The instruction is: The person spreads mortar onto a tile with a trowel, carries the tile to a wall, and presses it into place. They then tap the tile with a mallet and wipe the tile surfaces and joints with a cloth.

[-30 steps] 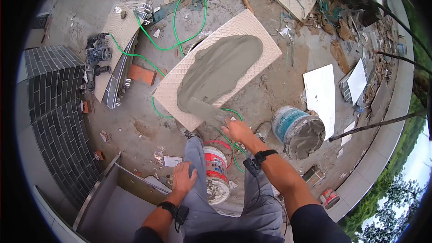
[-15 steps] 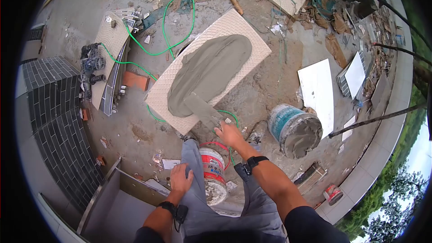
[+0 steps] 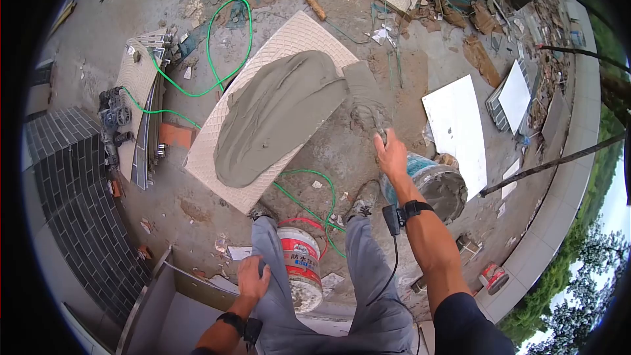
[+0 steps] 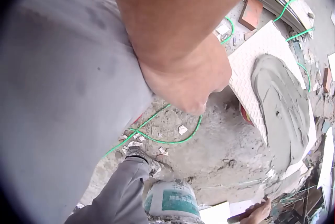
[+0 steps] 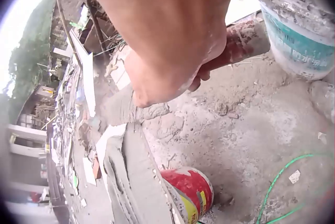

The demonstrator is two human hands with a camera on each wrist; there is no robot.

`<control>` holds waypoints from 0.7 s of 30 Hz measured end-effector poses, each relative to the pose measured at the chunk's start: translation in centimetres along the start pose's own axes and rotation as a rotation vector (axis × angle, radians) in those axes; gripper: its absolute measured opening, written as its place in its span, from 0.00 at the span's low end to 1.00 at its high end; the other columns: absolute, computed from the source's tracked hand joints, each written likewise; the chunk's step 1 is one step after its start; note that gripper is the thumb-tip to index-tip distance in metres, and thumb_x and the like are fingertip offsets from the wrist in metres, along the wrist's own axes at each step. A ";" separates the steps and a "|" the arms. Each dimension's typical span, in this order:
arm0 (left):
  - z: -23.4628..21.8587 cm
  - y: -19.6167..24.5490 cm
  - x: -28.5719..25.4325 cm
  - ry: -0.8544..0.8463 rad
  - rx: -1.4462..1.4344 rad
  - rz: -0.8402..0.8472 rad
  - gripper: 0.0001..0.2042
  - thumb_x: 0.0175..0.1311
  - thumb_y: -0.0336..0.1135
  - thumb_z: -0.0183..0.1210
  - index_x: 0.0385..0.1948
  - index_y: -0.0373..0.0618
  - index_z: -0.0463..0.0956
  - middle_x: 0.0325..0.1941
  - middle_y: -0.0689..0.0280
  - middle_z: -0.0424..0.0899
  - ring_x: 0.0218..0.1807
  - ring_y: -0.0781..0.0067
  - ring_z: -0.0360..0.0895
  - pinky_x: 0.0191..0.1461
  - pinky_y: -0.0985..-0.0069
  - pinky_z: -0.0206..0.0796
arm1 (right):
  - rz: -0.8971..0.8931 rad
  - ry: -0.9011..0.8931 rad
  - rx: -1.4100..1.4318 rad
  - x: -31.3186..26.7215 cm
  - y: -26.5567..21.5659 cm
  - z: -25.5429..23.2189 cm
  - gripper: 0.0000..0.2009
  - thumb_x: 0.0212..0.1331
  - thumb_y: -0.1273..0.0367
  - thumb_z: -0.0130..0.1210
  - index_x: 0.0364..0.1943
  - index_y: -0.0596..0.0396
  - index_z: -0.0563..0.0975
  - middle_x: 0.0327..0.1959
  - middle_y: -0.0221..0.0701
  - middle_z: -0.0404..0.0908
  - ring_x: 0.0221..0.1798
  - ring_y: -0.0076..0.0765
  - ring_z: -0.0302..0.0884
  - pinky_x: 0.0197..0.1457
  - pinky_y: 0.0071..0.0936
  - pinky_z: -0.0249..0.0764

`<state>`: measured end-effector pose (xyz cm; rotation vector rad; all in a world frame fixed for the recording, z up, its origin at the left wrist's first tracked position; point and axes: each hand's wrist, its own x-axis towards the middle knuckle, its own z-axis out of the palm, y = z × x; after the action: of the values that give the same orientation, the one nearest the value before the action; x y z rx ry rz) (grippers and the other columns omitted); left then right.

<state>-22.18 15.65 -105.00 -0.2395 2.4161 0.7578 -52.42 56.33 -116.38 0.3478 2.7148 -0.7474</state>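
Note:
My right hand (image 3: 393, 154) grips the handle of a flat trowel (image 3: 363, 85); its mortar-smeared blade overlaps the right edge of a large beige tile (image 3: 205, 161) in the head view. A thick oval of grey mortar (image 3: 276, 118) covers much of the tile's ridged back. In the right wrist view the trowel's reddish-brown handle (image 5: 235, 46) sticks out behind the right hand (image 5: 167, 72). A red and yellow bucket (image 5: 191, 190) shows beneath the tile there. My left hand (image 3: 253, 277) rests on the left knee, its fingertips partly hidden in the left wrist view.
Beside the right forearm stands a teal-labelled bucket (image 3: 447, 190) of mortar. A red and white bucket (image 3: 301, 260) sits between the legs. Green hose (image 3: 210, 46) loops over the ground. Stacked tiles (image 3: 141, 125) with a power tool stand left; white boards (image 3: 457, 131) lie right, near debris.
The right hand has carried the trowel from the tile's near end rightward and away to its right edge. The head view has shifted, and the left hand stays on the knee.

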 end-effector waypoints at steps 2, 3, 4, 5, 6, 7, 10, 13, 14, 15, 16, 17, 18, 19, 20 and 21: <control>-0.2 0.9 0.5 -0.032 0.017 -0.022 0.16 0.59 0.35 0.60 0.48 0.41 0.76 0.47 0.52 0.80 0.52 0.47 0.75 0.60 0.55 0.63 | -0.092 -0.071 0.040 2.7 -3.4 -1.4 0.21 0.67 0.53 0.52 0.46 0.59 0.73 0.34 0.59 0.81 0.40 0.70 0.78 0.44 0.58 0.71; -0.1 1.0 0.7 -0.035 0.023 -0.019 0.16 0.59 0.35 0.60 0.48 0.41 0.76 0.47 0.52 0.80 0.52 0.47 0.75 0.60 0.55 0.63 | -0.177 -0.145 0.078 4.6 -4.1 -1.5 0.21 0.67 0.52 0.52 0.46 0.60 0.73 0.34 0.59 0.81 0.42 0.71 0.78 0.44 0.58 0.71; 0.0 0.9 0.7 -0.021 0.002 -0.029 0.16 0.59 0.35 0.60 0.48 0.41 0.76 0.47 0.52 0.81 0.52 0.47 0.75 0.60 0.55 0.63 | -0.168 -0.146 0.081 6.8 -3.4 -1.0 0.21 0.67 0.52 0.52 0.46 0.60 0.73 0.34 0.59 0.81 0.42 0.71 0.78 0.44 0.58 0.71; 0.1 0.9 0.6 -0.009 -0.019 -0.042 0.16 0.59 0.35 0.60 0.48 0.41 0.76 0.47 0.52 0.81 0.52 0.47 0.75 0.59 0.55 0.63 | -0.202 -0.160 0.038 9.0 -2.4 -0.3 0.21 0.67 0.53 0.52 0.45 0.60 0.74 0.35 0.59 0.81 0.43 0.71 0.77 0.45 0.58 0.71; 0.1 1.1 0.7 -0.013 -0.017 -0.043 0.16 0.59 0.35 0.60 0.48 0.41 0.76 0.47 0.52 0.81 0.52 0.47 0.75 0.59 0.55 0.63 | -0.241 -0.172 -0.004 10.7 -1.6 0.3 0.21 0.67 0.53 0.52 0.44 0.61 0.74 0.36 0.60 0.80 0.44 0.71 0.77 0.45 0.57 0.71; -0.1 1.3 0.7 -0.004 -0.012 -0.030 0.16 0.59 0.34 0.60 0.48 0.41 0.76 0.47 0.52 0.81 0.52 0.47 0.75 0.59 0.55 0.64 | -0.186 -0.112 -0.004 11.7 -0.2 0.2 0.21 0.66 0.53 0.52 0.44 0.61 0.75 0.36 0.59 0.80 0.44 0.71 0.77 0.45 0.57 0.71; 0.5 1.6 0.3 0.033 -0.029 -0.040 0.15 0.59 0.34 0.60 0.47 0.41 0.76 0.47 0.52 0.81 0.52 0.46 0.75 0.57 0.55 0.64 | 0.068 -0.018 0.149 13.5 6.2 -1.7 0.21 0.66 0.54 0.53 0.41 0.62 0.75 0.31 0.55 0.81 0.38 0.64 0.80 0.42 0.50 0.72; 0.0 2.3 0.7 0.037 -0.038 -0.078 0.15 0.59 0.34 0.60 0.47 0.41 0.76 0.47 0.52 0.80 0.52 0.46 0.75 0.57 0.55 0.64 | 0.045 -0.039 0.343 10.6 3.6 -1.9 0.18 0.69 0.55 0.52 0.40 0.59 0.75 0.24 0.35 0.76 0.21 0.31 0.74 0.25 0.34 0.69; 0.2 2.6 0.7 0.014 -0.046 -0.100 0.15 0.59 0.34 0.60 0.47 0.41 0.76 0.47 0.52 0.80 0.52 0.46 0.75 0.58 0.55 0.64 | 0.000 -0.076 0.393 9.7 2.4 -0.8 0.18 0.69 0.55 0.52 0.41 0.59 0.74 0.24 0.35 0.76 0.22 0.30 0.74 0.27 0.34 0.70; 0.3 2.5 0.5 0.012 -0.043 -0.114 0.15 0.59 0.34 0.60 0.47 0.41 0.76 0.47 0.52 0.80 0.52 0.46 0.75 0.58 0.55 0.64 | -0.041 -0.110 0.442 8.6 0.8 0.6 0.18 0.69 0.55 0.52 0.41 0.59 0.74 0.24 0.34 0.76 0.23 0.30 0.75 0.28 0.34 0.71; 0.6 2.4 0.7 0.010 -0.021 -0.102 0.15 0.59 0.35 0.60 0.47 0.41 0.76 0.47 0.52 0.80 0.52 0.46 0.74 0.58 0.55 0.63 | -0.041 -0.187 0.451 7.4 -0.8 2.3 0.19 0.68 0.55 0.52 0.44 0.59 0.73 0.26 0.40 0.78 0.27 0.40 0.78 0.33 0.39 0.72; 0.7 2.1 0.8 0.002 0.007 -0.088 0.15 0.59 0.35 0.60 0.47 0.41 0.76 0.47 0.52 0.80 0.53 0.46 0.74 0.58 0.54 0.63 | -0.035 -0.263 0.463 6.0 -1.6 3.6 0.20 0.68 0.55 0.52 0.47 0.60 0.73 0.28 0.46 0.80 0.31 0.51 0.80 0.39 0.44 0.73; 0.6 2.0 0.7 -0.007 0.020 -0.095 0.15 0.59 0.35 0.60 0.47 0.41 0.76 0.47 0.52 0.80 0.53 0.46 0.74 0.58 0.54 0.63 | -0.024 -0.270 0.475 4.4 -0.3 5.1 0.20 0.68 0.55 0.52 0.47 0.60 0.73 0.28 0.46 0.80 0.31 0.51 0.80 0.39 0.44 0.73; 0.7 2.0 0.7 0.004 0.006 -0.086 0.16 0.59 0.35 0.60 0.48 0.41 0.76 0.47 0.52 0.80 0.53 0.46 0.74 0.59 0.55 0.63 | -0.166 -0.329 0.323 3.1 1.7 7.3 0.20 0.68 0.54 0.51 0.49 0.58 0.72 0.31 0.49 0.81 0.35 0.57 0.80 0.41 0.48 0.73; 0.9 2.1 0.6 0.019 -0.017 -0.081 0.16 0.59 0.35 0.60 0.48 0.41 0.76 0.48 0.52 0.80 0.54 0.46 0.74 0.59 0.55 0.63 | -0.312 -0.389 0.160 2.0 3.3 8.3 0.21 0.68 0.53 0.51 0.51 0.57 0.72 0.33 0.52 0.82 0.39 0.63 0.81 0.44 0.52 0.73; 1.2 2.1 0.3 0.018 -0.024 -0.087 0.16 0.59 0.35 0.60 0.48 0.41 0.76 0.48 0.52 0.80 0.54 0.46 0.74 0.59 0.55 0.63 | -0.324 -0.516 0.034 0.9 4.4 7.5 0.21 0.68 0.53 0.50 0.52 0.57 0.71 0.36 0.54 0.82 0.43 0.66 0.79 0.46 0.55 0.72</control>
<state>-22.53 18.04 -104.99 -0.3598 2.3979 0.7487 -50.23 56.12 -124.85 -0.2570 2.2848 -0.8305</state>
